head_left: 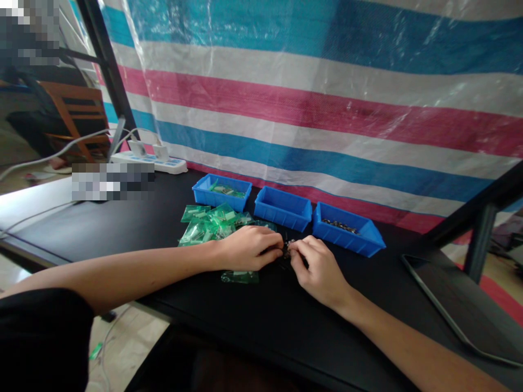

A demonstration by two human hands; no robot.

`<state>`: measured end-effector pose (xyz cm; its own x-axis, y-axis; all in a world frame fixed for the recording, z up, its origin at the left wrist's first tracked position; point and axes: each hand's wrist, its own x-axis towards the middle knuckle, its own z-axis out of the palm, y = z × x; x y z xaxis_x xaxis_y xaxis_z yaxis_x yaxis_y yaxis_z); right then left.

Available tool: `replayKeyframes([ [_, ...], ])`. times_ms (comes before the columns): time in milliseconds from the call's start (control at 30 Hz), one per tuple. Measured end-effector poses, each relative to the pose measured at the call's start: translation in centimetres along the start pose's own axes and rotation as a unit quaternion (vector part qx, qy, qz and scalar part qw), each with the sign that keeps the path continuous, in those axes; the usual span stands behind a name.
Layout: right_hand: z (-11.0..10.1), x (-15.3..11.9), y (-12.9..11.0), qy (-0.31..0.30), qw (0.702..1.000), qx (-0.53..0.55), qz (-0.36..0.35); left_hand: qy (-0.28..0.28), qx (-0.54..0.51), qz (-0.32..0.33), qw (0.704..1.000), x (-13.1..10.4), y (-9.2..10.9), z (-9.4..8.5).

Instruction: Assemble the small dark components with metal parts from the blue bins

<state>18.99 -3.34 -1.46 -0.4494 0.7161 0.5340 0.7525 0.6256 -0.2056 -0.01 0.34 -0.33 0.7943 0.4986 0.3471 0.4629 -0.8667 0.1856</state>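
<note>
Small dark metallic parts (287,249) lie on the black table between my two hands. My left hand (257,247) is closed at their left side, its fingertips pressed together; what it pinches is too small to make out. From the right, my right hand (316,267) pinches at the same parts with thumb and index finger, and its hold is also too small to name. Green plastic packets (216,222) are heaped behind my left forearm. One more green packet (240,277) lies in front of my left wrist.
Behind the hands stand a blue bin (200,193) with green packets, a middle blue bin (281,218), and a right blue bin (347,238) holding small metal parts. A tablet (461,310) lies right; a power strip (171,165) sits back left. A person sits far left.
</note>
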Motion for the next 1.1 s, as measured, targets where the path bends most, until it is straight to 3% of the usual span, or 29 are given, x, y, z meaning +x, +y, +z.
replayKeyframes([
  [400,-0.13,-0.18,-0.15,0.003,0.999,0.05,0.022,0.005,-0.005,-0.022,1.0,0.01,-0.12,0.06],
  [1100,-0.02,0.0,-0.31,0.016,0.999,0.025,0.019,0.0,-0.023,-0.034,0.999,0.09,0.18,-0.23],
])
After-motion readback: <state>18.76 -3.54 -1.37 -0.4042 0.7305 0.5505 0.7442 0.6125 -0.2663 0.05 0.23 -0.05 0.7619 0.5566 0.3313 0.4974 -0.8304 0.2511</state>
